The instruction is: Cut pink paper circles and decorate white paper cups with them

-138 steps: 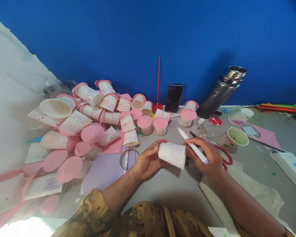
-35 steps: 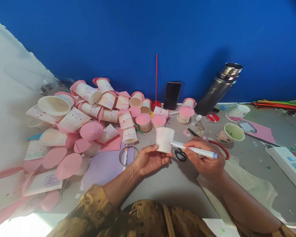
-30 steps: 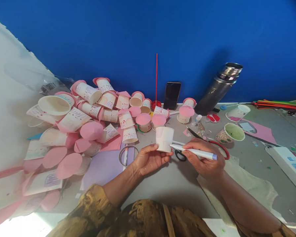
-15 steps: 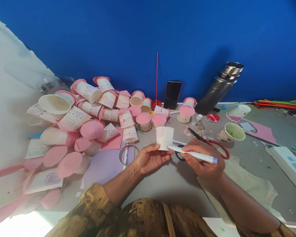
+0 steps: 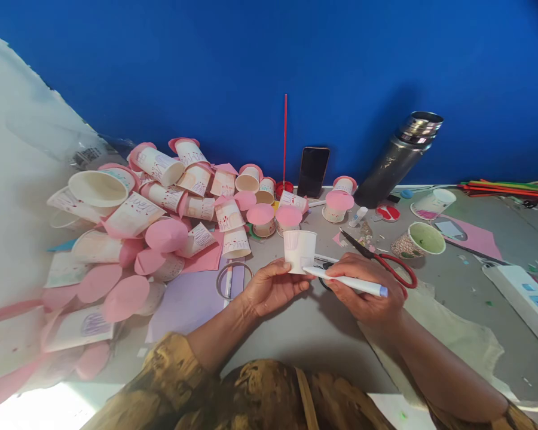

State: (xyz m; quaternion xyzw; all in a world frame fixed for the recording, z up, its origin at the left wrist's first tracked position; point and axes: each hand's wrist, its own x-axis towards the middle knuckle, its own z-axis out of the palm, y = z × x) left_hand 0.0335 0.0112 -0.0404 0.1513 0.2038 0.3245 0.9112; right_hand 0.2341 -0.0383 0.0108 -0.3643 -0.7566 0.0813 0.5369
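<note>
Upright above the table, a white paper cup (image 5: 299, 248) carries faint purple marker lines near its rim and a small pale outline lower down. My left hand (image 5: 271, 285) is closed on the cup's base, thumb at its left side and fingers beneath. A white felt-tip marker (image 5: 354, 283) with a light purple end lies in the grip of my right hand (image 5: 370, 286), its tip touching the cup's lower front. Behind that hand are red-handled scissors (image 5: 392, 269), lying with blades apart.
Decorated paper cups with pink paper discs (image 5: 134, 215) are heaped at left, beside purple paper (image 5: 183, 304) and a tape roll (image 5: 234, 280). A phone (image 5: 314, 172) and dark flask (image 5: 394, 161) lean at the blue wall. At right are a patterned cup (image 5: 418, 240) and power strip (image 5: 526, 295).
The marker and my right hand have shifted slightly left along the cup's lower front. My left hand and the cup have barely moved.
</note>
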